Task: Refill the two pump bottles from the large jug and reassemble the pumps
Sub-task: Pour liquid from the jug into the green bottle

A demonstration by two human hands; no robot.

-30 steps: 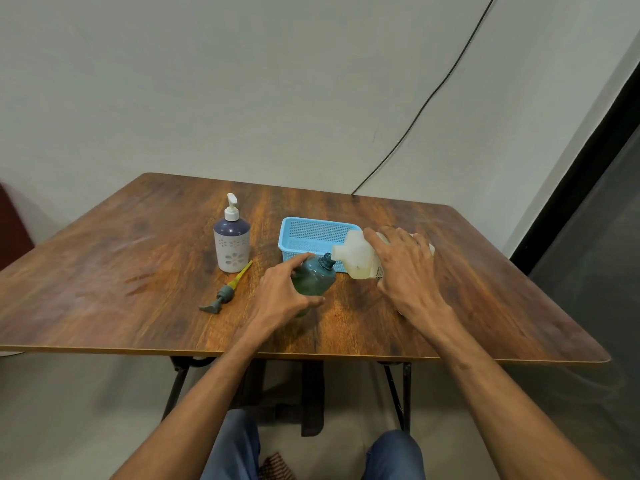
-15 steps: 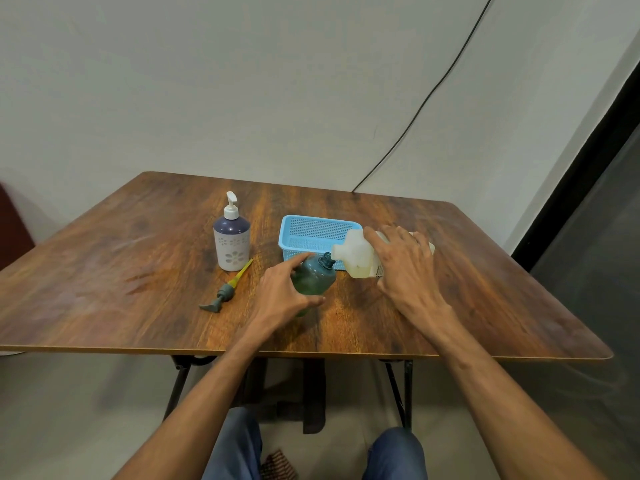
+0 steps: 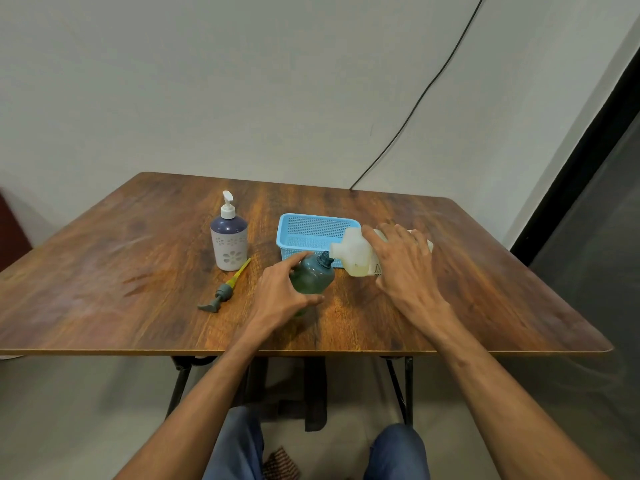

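My right hand (image 3: 405, 268) grips the jug (image 3: 356, 258) from above. The jug is tipped nearly level over the table (image 3: 104, 271), long axis running left to right, mouth pointing left. My left hand (image 3: 280, 296) is wrapped round the green bottle (image 3: 311, 277), which leans with its neck up and to the right, meeting the jug's mouth, just in front of the basket (image 3: 311, 230). The loose pump (image 3: 225, 289) lies flat to the left, its tube pointing at the upright white bottle (image 3: 228, 237).

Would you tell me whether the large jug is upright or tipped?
Tipped: the jug lies sideways in the right hand, spout at the neck of the green bottle.
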